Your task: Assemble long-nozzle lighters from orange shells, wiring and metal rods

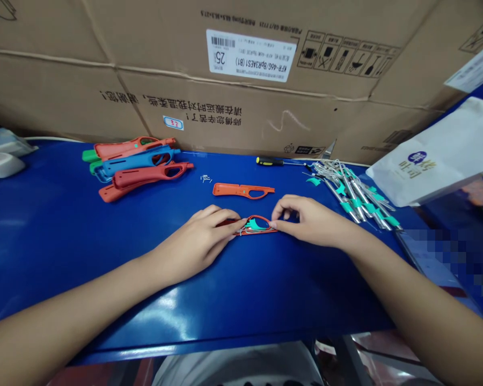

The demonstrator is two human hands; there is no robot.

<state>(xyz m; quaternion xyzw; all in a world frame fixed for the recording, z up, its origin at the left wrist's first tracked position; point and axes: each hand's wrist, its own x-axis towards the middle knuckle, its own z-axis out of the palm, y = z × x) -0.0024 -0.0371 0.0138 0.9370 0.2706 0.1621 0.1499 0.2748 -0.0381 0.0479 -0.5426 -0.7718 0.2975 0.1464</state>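
Observation:
My left hand [201, 236] grips the left part of an orange-red lighter casing half [247, 232] lying on the table, its fingers covering that end. Inside the casing's handle loop sits a green trigger [257, 224], with a pale wire beside it. At the right tip of the same casing, my right hand [301, 217] pinches with thumb and index finger; anything small between those fingertips is hidden. Just beyond my hands lies a separate orange casing half [233, 190] with its inner side up.
Red, blue and green casings [140, 161] are piled at the left. Small screws [206, 178] and a yellow-black screwdriver [271, 161] lie behind. Metal lighter rods with green triggers [358, 195] are heaped at right, beside a white paper bag [438, 155]. A cardboard box [145, 69] walls the back.

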